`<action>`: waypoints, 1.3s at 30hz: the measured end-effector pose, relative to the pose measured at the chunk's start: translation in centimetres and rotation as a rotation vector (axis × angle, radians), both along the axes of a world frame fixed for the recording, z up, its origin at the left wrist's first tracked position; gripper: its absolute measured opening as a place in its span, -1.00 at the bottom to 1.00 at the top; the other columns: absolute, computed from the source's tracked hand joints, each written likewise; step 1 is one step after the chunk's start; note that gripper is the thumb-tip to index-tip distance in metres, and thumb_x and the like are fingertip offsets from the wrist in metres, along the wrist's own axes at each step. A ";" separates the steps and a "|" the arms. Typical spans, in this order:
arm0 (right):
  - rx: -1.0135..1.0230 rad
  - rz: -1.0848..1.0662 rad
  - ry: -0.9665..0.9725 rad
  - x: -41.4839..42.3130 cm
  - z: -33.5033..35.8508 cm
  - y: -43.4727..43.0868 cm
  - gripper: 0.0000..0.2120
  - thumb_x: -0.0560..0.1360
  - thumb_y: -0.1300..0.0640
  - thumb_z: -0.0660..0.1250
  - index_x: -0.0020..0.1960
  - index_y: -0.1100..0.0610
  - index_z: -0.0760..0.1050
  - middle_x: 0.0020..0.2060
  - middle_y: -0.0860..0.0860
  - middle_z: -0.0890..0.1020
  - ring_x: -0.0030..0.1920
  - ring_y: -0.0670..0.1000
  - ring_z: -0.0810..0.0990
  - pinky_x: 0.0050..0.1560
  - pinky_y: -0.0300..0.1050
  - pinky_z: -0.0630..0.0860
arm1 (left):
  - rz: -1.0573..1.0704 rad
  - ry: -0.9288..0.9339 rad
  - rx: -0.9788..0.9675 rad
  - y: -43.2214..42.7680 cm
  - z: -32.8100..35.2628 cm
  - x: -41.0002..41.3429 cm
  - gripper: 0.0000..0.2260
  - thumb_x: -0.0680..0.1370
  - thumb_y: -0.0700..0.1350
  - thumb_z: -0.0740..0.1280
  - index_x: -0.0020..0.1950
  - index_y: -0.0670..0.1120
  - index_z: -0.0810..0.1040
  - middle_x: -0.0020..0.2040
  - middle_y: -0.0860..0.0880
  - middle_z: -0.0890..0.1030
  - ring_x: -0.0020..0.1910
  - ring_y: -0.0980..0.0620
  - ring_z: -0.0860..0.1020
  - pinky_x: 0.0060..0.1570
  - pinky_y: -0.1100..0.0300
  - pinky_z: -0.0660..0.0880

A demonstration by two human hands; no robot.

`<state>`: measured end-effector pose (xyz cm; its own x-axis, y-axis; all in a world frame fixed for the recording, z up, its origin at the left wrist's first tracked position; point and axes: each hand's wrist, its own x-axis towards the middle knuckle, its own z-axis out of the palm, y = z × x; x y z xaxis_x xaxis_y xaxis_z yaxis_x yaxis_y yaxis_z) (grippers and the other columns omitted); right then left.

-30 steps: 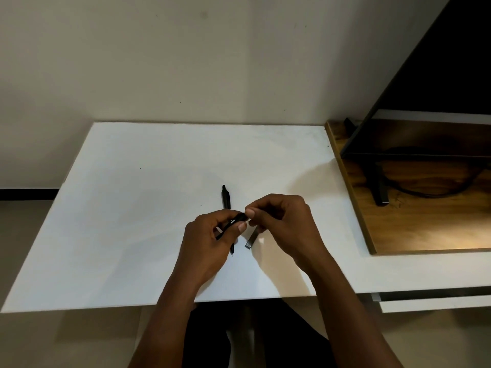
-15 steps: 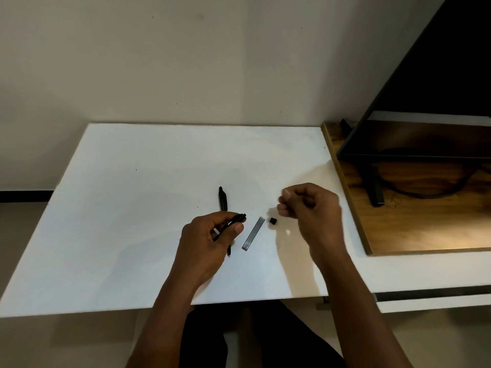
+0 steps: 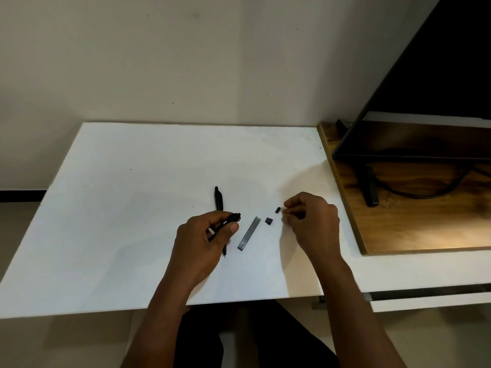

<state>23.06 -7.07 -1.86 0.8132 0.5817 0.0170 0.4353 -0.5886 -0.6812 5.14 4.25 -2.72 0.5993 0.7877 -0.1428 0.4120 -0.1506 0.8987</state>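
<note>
Compared w/ 1 s ago, the hands are no longer meeting over the work; the right hand (image 3: 310,224) is now sitting apart, to the right. A second small piece, a roundish black cap (image 3: 278,210), is now lying on the white table (image 3: 119,208) just beside its fingertips (image 3: 291,209); half a sec ago only the squarish black bit (image 3: 269,220) was lying there. I am judging that the taking-apart is advancing piece by piece, w/ the parts being laid side by side.

The right fingers are curling close together; I cannot tell if they are touching the cap or pinching sth. The left hand (image 3: 204,235) is keeping the thin black barrel (image 3: 234,216) pinched btw thumb and forefinger, just above the table.

Counting:
- 1 barrel in hand;
- 1 black pen (image 3: 218,199) lying partly under the left hand;
- 1 grey flat strip (image 3: 249,233);
- 2 small black pieces.
</note>
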 end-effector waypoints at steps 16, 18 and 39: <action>0.033 -0.076 0.136 0.6 0.0 -0.5 -0.73 0.40 0.47 0.43 0.01 0.20 0.67 -0.14 0.05 0.74 -0.12 -0.01 0.71 -0.03 -0.15 0.65 | 0.015 -0.023 -0.039 -0.4 -0.9 0.5 -0.87 0.54 0.02 0.42 0.06 0.19 0.69 -0.21 0.08 0.67 -0.17 -0.02 0.69 -0.07 0.09 0.60; 0.047 -0.122 0.139 0.9 -0.1 -0.6 -0.73 0.41 0.46 0.42 0.00 0.17 0.68 -0.13 0.03 0.74 -0.11 -0.02 0.71 -0.05 -0.13 0.65 | 0.018 -0.024 -0.040 -0.4 -0.9 0.5 -0.88 0.54 0.03 0.42 0.05 0.19 0.69 -0.20 0.07 0.68 -0.15 -0.03 0.69 -0.05 0.04 0.60; -0.204 0.300 -0.032 -3.2 0.1 1.8 -0.78 0.55 0.19 0.36 0.11 -0.03 0.69 -0.04 -0.03 0.68 -0.02 0.05 0.64 0.00 0.01 0.58 | 0.045 0.096 0.087 -0.1 -0.3 0.2 -0.85 0.51 0.08 0.43 0.07 0.17 0.66 -0.22 0.15 0.63 -0.25 0.37 0.57 -0.27 0.36 0.42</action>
